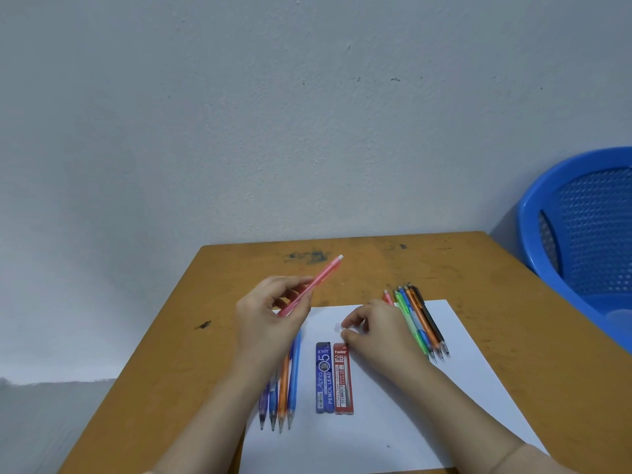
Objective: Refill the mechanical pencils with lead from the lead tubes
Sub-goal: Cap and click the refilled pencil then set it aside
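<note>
Four mechanical pencils [284, 381], purple, blue, orange and light blue, are laid side by side at the left of a white sheet of paper [393, 422], their tips turned toward the person and their upper ends hidden under the left forearm. The sheet is spread on a worn wooden table [191, 302] set against a pale wall. Above this row, a pink mechanical pencil [325, 273] is gripped by the left hand [270, 316], whose fingers and thumb are curled round its lower half; the pencil is held off the table, tilted up and to the right, its white eraser end farthest from the person. At the middle of the sheet a blue lead tube [325, 378] and a red lead tube [343, 381] are laid flat, touching along their long sides. Just beyond the red tube a small clear cap [338, 326] is seen on the paper, at the curled fingertips of the right hand [379, 330]; whether it is pinched or merely touched cannot be told. Further right, a second bundle of pencils [419, 323] is laid partly on the sheet, close beside the right hand. A blue plastic basket [581, 234] is seen past the table's right edge.
</note>
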Demonstrator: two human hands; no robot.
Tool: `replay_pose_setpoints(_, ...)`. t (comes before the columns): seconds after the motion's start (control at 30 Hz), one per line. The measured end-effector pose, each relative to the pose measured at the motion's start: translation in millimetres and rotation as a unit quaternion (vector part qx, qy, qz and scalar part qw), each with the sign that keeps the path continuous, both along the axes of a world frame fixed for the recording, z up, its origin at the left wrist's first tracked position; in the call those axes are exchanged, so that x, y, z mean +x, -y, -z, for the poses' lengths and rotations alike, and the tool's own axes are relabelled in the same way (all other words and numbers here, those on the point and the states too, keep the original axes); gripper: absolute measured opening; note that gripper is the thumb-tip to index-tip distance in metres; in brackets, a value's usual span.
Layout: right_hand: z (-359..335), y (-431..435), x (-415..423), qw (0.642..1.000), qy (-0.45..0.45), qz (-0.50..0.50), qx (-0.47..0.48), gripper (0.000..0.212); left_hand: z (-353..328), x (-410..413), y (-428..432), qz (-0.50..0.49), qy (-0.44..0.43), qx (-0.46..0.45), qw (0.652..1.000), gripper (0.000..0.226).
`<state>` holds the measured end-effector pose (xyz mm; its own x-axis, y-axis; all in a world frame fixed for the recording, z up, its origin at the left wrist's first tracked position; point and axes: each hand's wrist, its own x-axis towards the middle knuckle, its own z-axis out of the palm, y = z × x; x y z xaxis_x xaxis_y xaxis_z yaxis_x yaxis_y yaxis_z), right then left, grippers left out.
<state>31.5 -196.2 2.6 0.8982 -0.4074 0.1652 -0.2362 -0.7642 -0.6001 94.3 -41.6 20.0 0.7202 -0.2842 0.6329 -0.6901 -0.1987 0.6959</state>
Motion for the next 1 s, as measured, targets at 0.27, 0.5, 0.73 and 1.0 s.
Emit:
replay_pose_setpoints(0.27, -7.9, -0.2, -4.3, 0.999, 0.023, -0.009, 0.034, 0.004, 0.4, 1.7, -1.4, -0.003, -0.007, 0.006, 1.000, 0.026)
replay_pose_setpoints(0.5, -18.3, 3.0, -11.5, 0.988, 0.137, 0.002, 0.074, 0.009, 0.1, 3.1, -3.0, 0.003, -0.024, 0.015, 1.000, 0.023)
replay_pose_setpoints(0.73, -25.7, 7.0, -14.0, 0.924, 0.253, 0.015, 0.288, 0.013, -0.1, 3.3, -2.0, 0.028, -0.040, 0.044, 0.998, 0.031)
replay_pose_setpoints(1.0, -29.6, 7.8, -16.0, 0.887, 0.284, 0.013, 0.364, 0.015, 2.1, 4.8, -1.6, 0.047, -0.039, 0.067, 0.996, 0.024)
